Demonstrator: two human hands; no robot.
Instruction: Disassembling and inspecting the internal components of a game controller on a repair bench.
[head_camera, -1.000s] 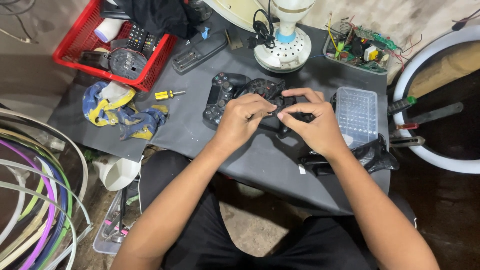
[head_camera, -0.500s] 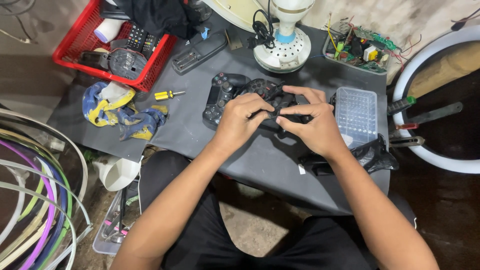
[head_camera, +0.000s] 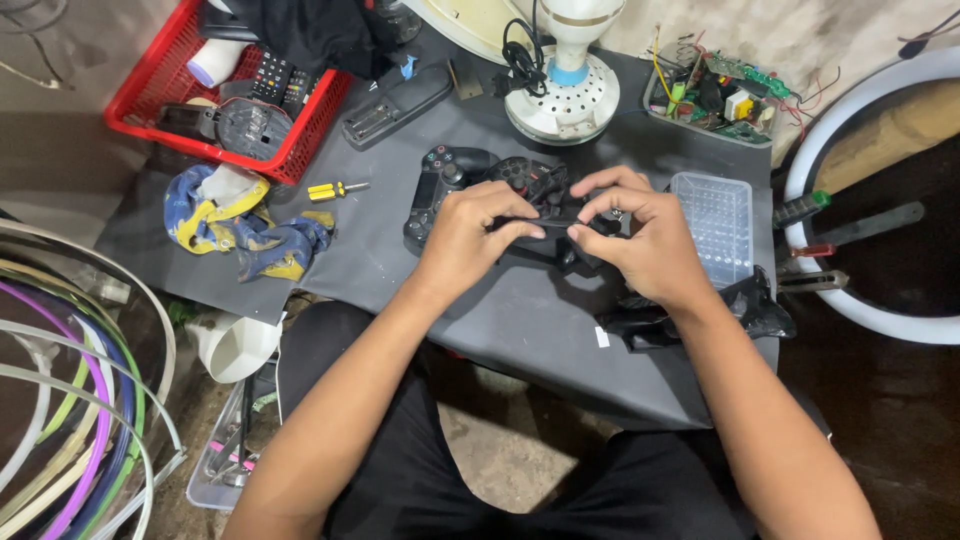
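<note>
Holding a black game controller (head_camera: 560, 235) between both hands, the person works on it just above the dark grey table (head_camera: 480, 320), near the middle of the far half. The left hand (head_camera: 470, 240) is clenched over the controller's left side, thumb and forefinger pinching along its near edge. The right hand (head_camera: 645, 240) grasps the right side, fingertips (head_camera: 590, 205) pressed close to the seam. What exactly lies between the fingertips is too small to tell; it looks like a thin black part or the edge of the shell.

To do this step well, the judgement is that both hands should keep the body steady against the table while only the fingertips apply force, evenly along the seam, so that nothing snaps or slips.

A second black controller (head_camera: 445, 180) lies just beyond the left hand, touching or nearly touching the one in hand. Just right of the right hand stands a clear plastic compartment box (head_camera: 712, 225). A black crumpled bag (head_camera: 700, 315) lies under the right wrist. Farther back stands a white fan base (head_camera: 562, 95), and beside it a tray of circuit boards and wires (head_camera: 720, 95). To the left lie a small yellow screwdriver (head_camera: 335, 188), a blue-and-yellow rag (head_camera: 240, 225) and a red basket (head_camera: 160, 75) of remotes.
</note>
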